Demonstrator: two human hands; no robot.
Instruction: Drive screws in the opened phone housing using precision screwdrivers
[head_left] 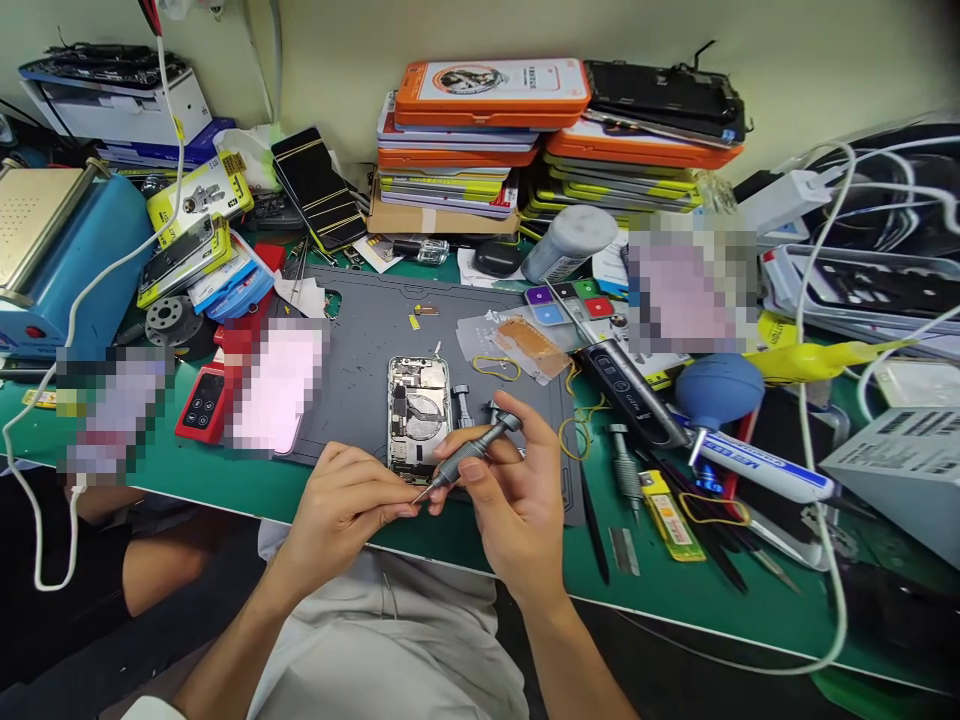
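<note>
My right hand is closed around a grey precision screwdriver, which slants down to the left. The driver's thin tip meets the fingertips of my left hand. Thumb and forefinger of that left hand are pinched together; anything between them is too small to make out. Just beyond both hands, an opened phone lies on the dark work mat, its inner parts and a round coil exposed. Another grey screwdriver stands to the right of the phone, partly hidden by my right hand.
On the right lie a pen-shaped tool, a blue air blower, a spare screwdriver and a black spudger. Orange and yellow boxes are stacked behind. A white cable loops over the table's right side. Another person's leg shows at left.
</note>
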